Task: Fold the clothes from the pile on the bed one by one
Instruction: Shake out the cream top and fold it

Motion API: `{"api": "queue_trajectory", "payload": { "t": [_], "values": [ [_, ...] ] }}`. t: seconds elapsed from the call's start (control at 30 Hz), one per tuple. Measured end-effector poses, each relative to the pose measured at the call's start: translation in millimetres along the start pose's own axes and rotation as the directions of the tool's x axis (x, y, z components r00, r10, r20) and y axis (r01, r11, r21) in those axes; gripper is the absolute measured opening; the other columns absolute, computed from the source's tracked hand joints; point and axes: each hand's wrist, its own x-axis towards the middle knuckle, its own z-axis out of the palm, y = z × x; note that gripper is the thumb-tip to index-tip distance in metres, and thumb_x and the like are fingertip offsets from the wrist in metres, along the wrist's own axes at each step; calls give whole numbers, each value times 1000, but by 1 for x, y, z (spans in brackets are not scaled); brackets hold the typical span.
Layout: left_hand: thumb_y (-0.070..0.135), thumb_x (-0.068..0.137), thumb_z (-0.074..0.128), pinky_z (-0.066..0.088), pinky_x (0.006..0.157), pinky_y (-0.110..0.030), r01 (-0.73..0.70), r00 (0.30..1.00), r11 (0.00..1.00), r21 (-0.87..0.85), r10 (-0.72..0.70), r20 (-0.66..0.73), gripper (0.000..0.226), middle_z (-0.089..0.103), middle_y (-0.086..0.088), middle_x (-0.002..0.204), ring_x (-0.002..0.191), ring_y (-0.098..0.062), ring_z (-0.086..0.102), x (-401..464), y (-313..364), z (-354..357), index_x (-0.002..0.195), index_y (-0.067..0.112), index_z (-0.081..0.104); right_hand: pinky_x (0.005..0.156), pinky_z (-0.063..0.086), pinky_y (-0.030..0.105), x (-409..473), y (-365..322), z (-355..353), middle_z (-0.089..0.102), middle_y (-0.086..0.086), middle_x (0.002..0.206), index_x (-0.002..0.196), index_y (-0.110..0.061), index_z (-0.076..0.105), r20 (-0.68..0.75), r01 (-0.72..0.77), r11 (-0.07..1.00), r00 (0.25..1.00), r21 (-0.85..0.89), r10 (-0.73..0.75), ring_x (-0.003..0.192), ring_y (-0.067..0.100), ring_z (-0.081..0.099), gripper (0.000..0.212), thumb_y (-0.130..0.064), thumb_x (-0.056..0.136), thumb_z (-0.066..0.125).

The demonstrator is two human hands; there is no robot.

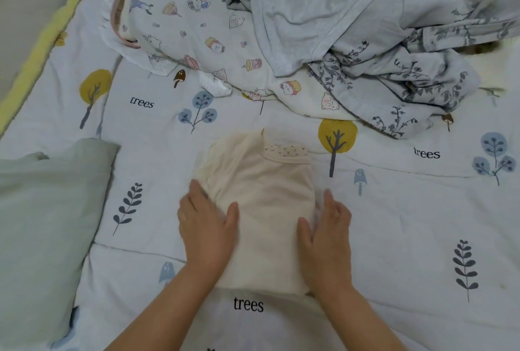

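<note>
Two hands flat, fingers straight: my left hand (206, 231) and right hand (327, 234) press one folded cream garment (264, 196) on the bed (408, 224). One unfolded pile (309, 27) lies beyond; one green pillow (47, 210) left.

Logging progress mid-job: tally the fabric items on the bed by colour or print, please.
Cream garment, under both hands: 1
Cartoon-print garment in pile: 1
Plain pale blue garment in pile: 1
Leaf-print garment in pile: 1
Small white dotted piece: 1
Pale green cloth at left: 1
Total: 6 visible; the pile may hide more.
</note>
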Motion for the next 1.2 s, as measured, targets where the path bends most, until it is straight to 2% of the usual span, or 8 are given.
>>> {"api": "queue_trajectory", "payload": {
  "t": [0.07, 0.13, 0.3, 0.47, 0.6, 0.73, 0.97, 1.2],
  "values": [
    [39, 83, 64, 38, 93, -41, 186, 976, 978, -92, -174, 128, 65, 49, -20, 123, 116, -38, 46, 4, 5, -2, 128, -2, 39, 97, 35, 33, 7, -1, -3, 39, 5, 130, 143, -13, 29, 42, -123, 989, 992, 80, 120, 118, 20, 41, 59, -30, 90, 51],
    [43, 82, 64, 41, 86, -35, 248, 952, 960, -133, -216, 218, 61, 54, -15, 119, 111, -33, 52, 10, 8, -4, 120, -1, 45, 93, 41, 35, 14, -7, -2, 51, 2, 118, 130, -11, 43, 129, -197, 972, 975, 128, 180, 108, 20, 49, 50, -34, 87, 54],
    [42, 77, 71, 42, 74, -24, 275, 887, 911, -308, -117, 446, 48, 56, 5, 103, 91, -15, 55, 23, 6, -11, 114, 20, 50, 88, 45, 37, 19, -16, 0, 50, -13, 92, 105, -27, 39, 281, -253, 954, 938, 162, 201, 93, 18, 52, 34, -33, 81, 63],
    [35, 76, 74, 44, 73, -19, 283, 865, 835, -472, -10, 502, 56, 58, 8, 114, 97, -8, 57, 17, 6, -21, 124, 23, 45, 80, 47, 35, 13, -21, -5, 53, -15, 90, 105, -24, 43, 290, -202, 944, 949, 259, 124, 86, 14, 55, 31, -23, 82, 63],
    [26, 79, 73, 47, 83, -26, 287, 882, 776, -561, 15, 471, 52, 58, 8, 116, 103, -11, 58, 7, 8, -36, 122, 25, 45, 66, 46, 27, 2, -27, -15, 59, -11, 89, 94, -28, 46, 227, -113, 934, 973, 338, 36, 79, 4, 57, 24, -18, 80, 63],
    [22, 79, 72, 47, 73, -17, 248, 923, 731, -636, 20, 383, 46, 59, 13, 109, 99, -4, 59, -5, 7, -58, 117, 28, 45, 65, 47, 22, -9, -37, -25, 64, -13, 87, 92, -30, 52, 186, -36, 917, 982, 396, -42, 77, 0, 61, 24, -16, 78, 64],
    [23, 76, 76, 53, 80, -23, 193, 971, 660, -727, -22, 237, 45, 65, 13, 105, 94, -4, 64, -19, -11, -117, 113, 31, 52, 51, 41, 4, -34, -84, -27, 64, -16, 78, 90, -28, 53, 222, 95, 887, 951, 453, -216, 68, -11, 58, 24, -12, 77, 64],
    [15, 76, 75, 53, 66, -18, 141, 986, 640, -756, -24, 163, 43, 69, 12, 104, 90, -6, 68, -12, -68, -194, 111, 32, 55, 73, 52, 27, -77, -150, 16, 64, -18, 87, 96, -32, 51, 313, 139, 858, 892, 495, -325, 80, -1, 61, 29, -14, 76, 64]
  ]
}}
